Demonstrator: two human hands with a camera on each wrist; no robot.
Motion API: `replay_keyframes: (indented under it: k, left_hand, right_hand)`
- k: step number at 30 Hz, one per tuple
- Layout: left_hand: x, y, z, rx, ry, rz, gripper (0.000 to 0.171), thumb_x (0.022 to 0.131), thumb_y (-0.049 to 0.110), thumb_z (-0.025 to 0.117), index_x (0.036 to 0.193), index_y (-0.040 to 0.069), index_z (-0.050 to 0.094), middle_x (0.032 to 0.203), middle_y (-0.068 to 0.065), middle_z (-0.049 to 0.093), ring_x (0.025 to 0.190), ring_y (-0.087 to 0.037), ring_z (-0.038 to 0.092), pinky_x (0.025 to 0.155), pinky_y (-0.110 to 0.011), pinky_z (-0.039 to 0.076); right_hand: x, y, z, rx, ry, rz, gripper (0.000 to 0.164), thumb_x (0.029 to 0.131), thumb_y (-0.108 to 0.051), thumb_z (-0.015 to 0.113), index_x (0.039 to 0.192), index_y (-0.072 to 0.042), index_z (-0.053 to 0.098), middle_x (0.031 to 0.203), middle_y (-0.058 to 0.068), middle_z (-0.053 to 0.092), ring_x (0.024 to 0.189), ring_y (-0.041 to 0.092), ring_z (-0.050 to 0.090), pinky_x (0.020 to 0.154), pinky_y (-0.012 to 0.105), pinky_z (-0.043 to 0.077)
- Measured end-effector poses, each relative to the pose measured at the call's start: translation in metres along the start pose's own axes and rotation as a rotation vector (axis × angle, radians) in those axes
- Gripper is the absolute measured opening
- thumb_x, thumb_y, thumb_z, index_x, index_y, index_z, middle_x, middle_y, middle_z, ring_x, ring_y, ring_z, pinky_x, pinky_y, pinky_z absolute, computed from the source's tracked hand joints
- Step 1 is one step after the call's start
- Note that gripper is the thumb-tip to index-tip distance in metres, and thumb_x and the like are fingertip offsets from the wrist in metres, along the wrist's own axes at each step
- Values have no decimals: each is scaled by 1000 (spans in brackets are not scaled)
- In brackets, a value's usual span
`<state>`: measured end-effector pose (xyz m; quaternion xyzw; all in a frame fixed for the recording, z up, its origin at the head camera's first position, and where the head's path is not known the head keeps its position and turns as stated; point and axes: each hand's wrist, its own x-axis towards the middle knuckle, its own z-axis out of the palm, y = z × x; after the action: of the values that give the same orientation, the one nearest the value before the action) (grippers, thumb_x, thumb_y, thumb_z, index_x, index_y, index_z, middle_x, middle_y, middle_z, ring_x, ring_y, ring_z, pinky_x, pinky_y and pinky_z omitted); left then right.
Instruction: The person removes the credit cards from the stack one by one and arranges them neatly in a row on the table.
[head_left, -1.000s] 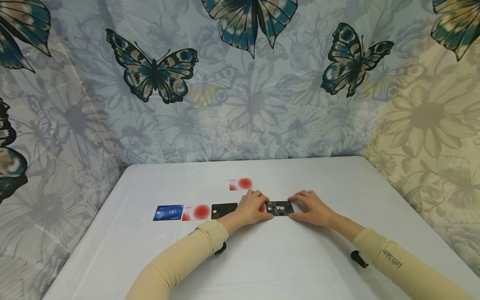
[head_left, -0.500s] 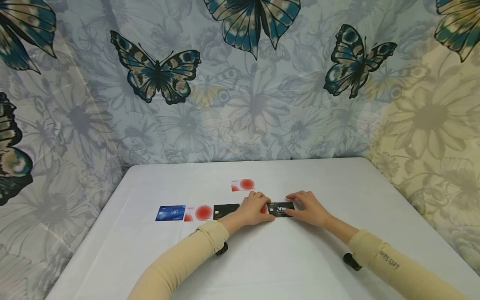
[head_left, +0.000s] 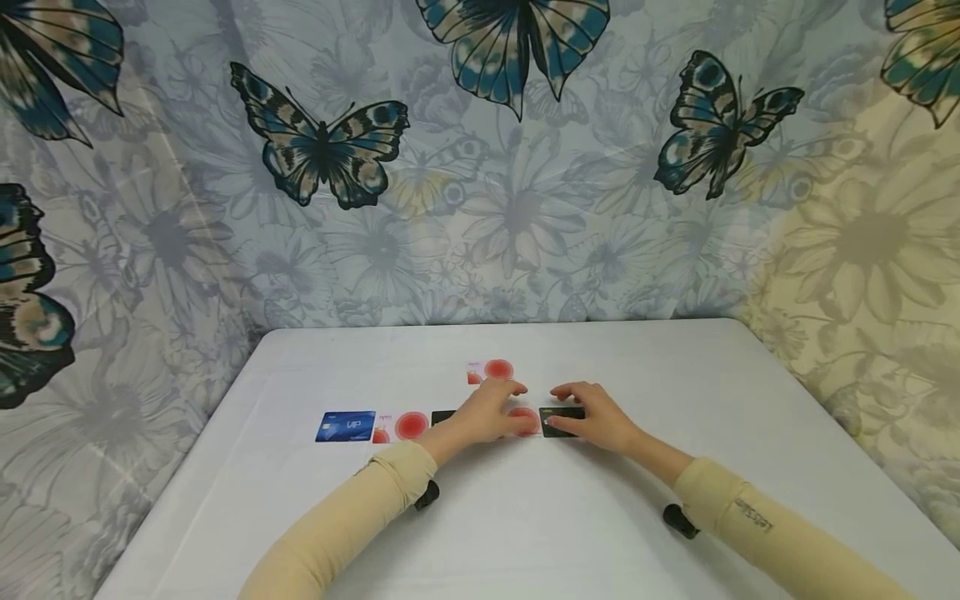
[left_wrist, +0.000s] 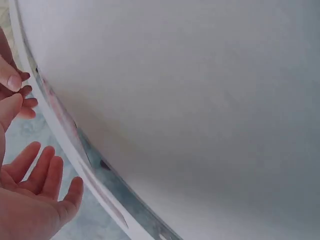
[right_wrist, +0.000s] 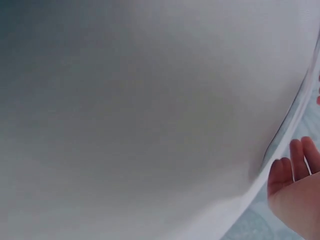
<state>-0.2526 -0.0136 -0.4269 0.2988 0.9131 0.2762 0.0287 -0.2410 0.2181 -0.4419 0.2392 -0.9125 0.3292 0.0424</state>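
In the head view my left hand (head_left: 487, 412) is over the row of cards, thumb and fingers spread apart. It covers most of a black card (head_left: 441, 417) and part of a white card with a red circle (head_left: 525, 422). My right hand (head_left: 603, 421) lies over the right half of the end black card (head_left: 551, 425), its thumb across the face and its index finger reaching past the far edge. Left of them lie a blue card marked VIP (head_left: 345, 427) and another red-circle card (head_left: 411, 426). The wrist views show both hands with fingers loosely extended.
One more red-circle card (head_left: 498, 368) lies behind the row, just beyond my left fingers. The white table (head_left: 480, 517) ends at a butterfly-patterned cloth backdrop (head_left: 517, 208). Dark wrist cameras sit under both sleeves.
My left hand has come away from the end black card and shifted left, uncovering the red-circle card beside it. My right hand has slid left over the black card's face.
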Motion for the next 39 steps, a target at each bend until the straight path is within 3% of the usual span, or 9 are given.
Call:
replay_keyframes:
  k: [6, 10, 15, 23, 31, 39]
  left_hand:
    - [-6, -15, -7, -79, 30, -29, 48, 82, 36, 67, 120, 9, 55, 115, -3, 56, 106, -19, 51, 91, -33, 42]
    - [-11, -22, -10, -63, 69, -22, 48, 81, 33, 69, 118, 6, 56, 112, -6, 56, 102, -21, 51, 87, -34, 43]
    - [-18, -30, -17, -76, 89, -39, 50, 79, 35, 71, 118, 6, 56, 112, -7, 57, 101, -22, 51, 86, -35, 43]
    - [-22, -45, -24, -61, 98, -83, 49, 79, 36, 70, 116, 7, 58, 110, -7, 57, 100, -21, 51, 86, -33, 43]
    - [-28, -57, -27, -56, 137, -66, 47, 80, 35, 70, 117, 8, 59, 109, -9, 58, 99, -23, 51, 86, -36, 43]
    - [-29, -65, -35, -26, 140, -131, 50, 80, 38, 69, 118, 8, 58, 110, -8, 57, 101, -22, 50, 87, -37, 43]
  right_hand:
    - [11, -10, 7, 1, -20, -31, 49, 80, -34, 70, 118, -6, 57, 110, 7, 59, 97, 27, 50, 83, 42, 39]
    - [17, -14, 13, 0, -29, -46, 46, 80, -28, 71, 117, -4, 57, 110, 8, 59, 96, 27, 50, 83, 43, 39]
    - [28, -19, 19, 7, -50, -56, 48, 81, -31, 71, 117, -3, 57, 108, 9, 59, 94, 26, 51, 82, 41, 41]
    - [45, -25, 24, 26, -73, -19, 51, 79, -34, 72, 117, -4, 56, 107, 8, 58, 95, 25, 49, 81, 39, 41]
    - [55, -27, 30, 12, -97, 5, 54, 77, -36, 73, 118, -5, 55, 107, 7, 57, 95, 24, 48, 81, 39, 41]
    - [68, -27, 32, 0, -109, 21, 55, 78, -33, 73, 119, -2, 53, 108, 9, 56, 96, 25, 47, 82, 40, 41]
